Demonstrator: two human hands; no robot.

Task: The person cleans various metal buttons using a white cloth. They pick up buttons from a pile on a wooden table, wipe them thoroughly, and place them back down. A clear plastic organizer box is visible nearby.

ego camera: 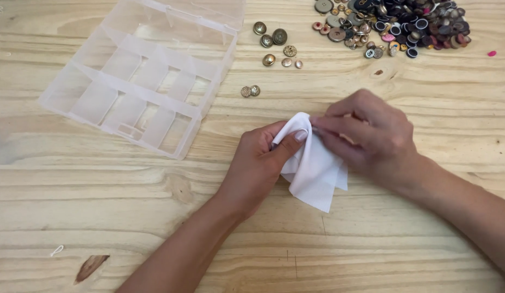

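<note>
Hands (258, 157) (366, 135) meet knuckles-up, fingers pinching white cloth (315, 171).

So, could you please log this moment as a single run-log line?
left hand: holds white cloth | right hand: pinches cloth top | clear organizer box: empty, open | button pile: far right | wooden table
</note>
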